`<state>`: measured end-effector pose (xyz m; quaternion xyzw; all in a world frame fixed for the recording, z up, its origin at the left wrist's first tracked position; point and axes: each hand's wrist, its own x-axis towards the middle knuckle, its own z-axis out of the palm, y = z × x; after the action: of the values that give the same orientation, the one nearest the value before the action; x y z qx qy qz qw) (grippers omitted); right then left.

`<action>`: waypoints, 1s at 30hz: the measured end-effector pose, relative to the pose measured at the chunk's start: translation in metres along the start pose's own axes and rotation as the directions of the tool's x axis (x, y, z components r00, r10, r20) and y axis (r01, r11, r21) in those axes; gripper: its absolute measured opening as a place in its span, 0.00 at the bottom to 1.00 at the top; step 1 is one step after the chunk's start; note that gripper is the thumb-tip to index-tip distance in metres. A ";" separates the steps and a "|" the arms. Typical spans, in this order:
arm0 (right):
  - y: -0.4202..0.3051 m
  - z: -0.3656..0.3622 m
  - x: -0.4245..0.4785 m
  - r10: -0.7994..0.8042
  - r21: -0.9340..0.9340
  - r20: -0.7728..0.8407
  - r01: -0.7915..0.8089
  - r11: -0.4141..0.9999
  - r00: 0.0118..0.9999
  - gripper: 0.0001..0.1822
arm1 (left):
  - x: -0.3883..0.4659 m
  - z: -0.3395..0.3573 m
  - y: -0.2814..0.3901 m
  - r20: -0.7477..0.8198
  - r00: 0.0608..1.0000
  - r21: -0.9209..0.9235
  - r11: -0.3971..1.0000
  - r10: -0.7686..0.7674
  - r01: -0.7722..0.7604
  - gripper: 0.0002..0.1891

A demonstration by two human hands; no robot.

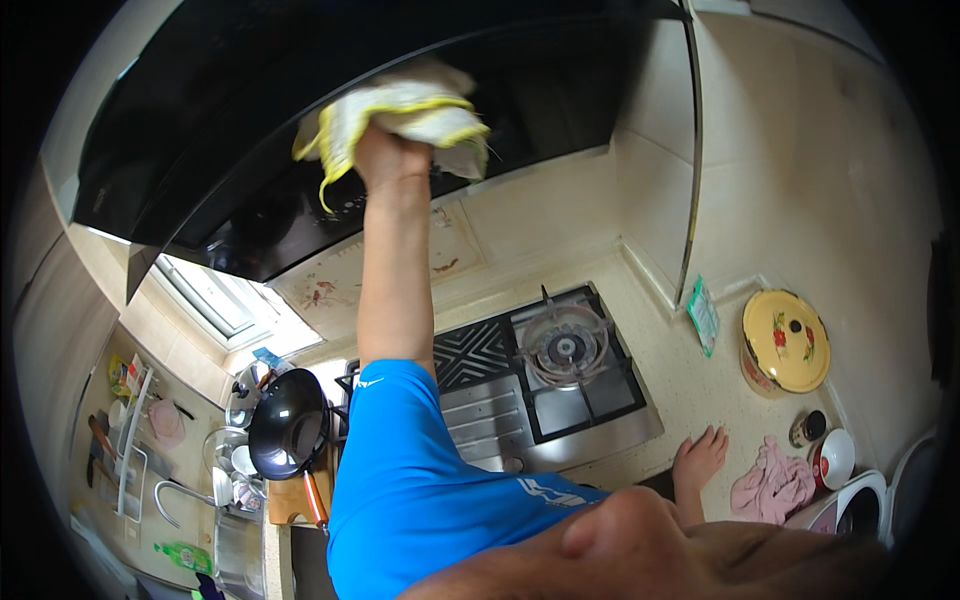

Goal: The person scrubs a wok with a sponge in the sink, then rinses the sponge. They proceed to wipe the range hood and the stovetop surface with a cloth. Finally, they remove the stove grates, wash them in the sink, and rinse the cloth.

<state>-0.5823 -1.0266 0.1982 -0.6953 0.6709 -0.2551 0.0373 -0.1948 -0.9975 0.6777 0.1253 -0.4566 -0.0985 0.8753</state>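
My left hand (394, 157) is raised and grips a white cleaning cloth with yellow edging (420, 101). The cloth is blurred and lies against the dark glossy front of a range hood (540, 97); most of my fingers are hidden by it. Down at the right, my right hand (701, 457) rests on the pale speckled countertop (660, 337), holding nothing, its fingers slightly apart. Between the two hands is a steel gas hob (487, 420) with a round burner (566, 346) and black grates. A pink cloth (772, 484) lies crumpled right of my right hand.
A black wok (289, 424) sits left of the hob, its handle over a wooden cutting board (296, 495). Dishes crowd the sink (240, 551) near a curved faucet (172, 502). At right stand a yellow lidded enamel pot (786, 341), a green packet (703, 315), a jar (808, 427) and a bowl (834, 459).
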 end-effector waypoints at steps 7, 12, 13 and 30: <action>-0.003 -0.002 0.006 -0.003 -0.029 -0.023 0.002 1.000 1.000 0.27 | -0.086 -0.031 -0.098 -0.039 0.908 0.126 0.900 -0.416 0.418 0.12; -0.012 -0.001 0.005 -0.021 -0.047 0.021 0.022 0.999 1.000 0.27 | -0.131 -0.167 -0.110 -0.385 0.752 0.091 0.789 -0.535 0.608 0.11; -0.012 0.001 0.002 -0.029 -0.044 0.028 0.030 0.999 0.999 0.27 | -0.142 -0.202 -0.106 -0.462 0.724 0.099 0.782 -0.512 0.615 0.12; -0.008 0.003 0.014 -0.078 -0.047 0.048 0.080 0.996 0.996 0.28 | -0.010 -0.384 -0.170 -0.631 0.214 0.611 0.307 0.745 0.729 0.22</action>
<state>-0.5743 -1.0404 0.2035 -0.7276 0.6480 -0.2238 0.0254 0.1059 -1.1061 0.4053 0.6372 0.2563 0.3038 0.6603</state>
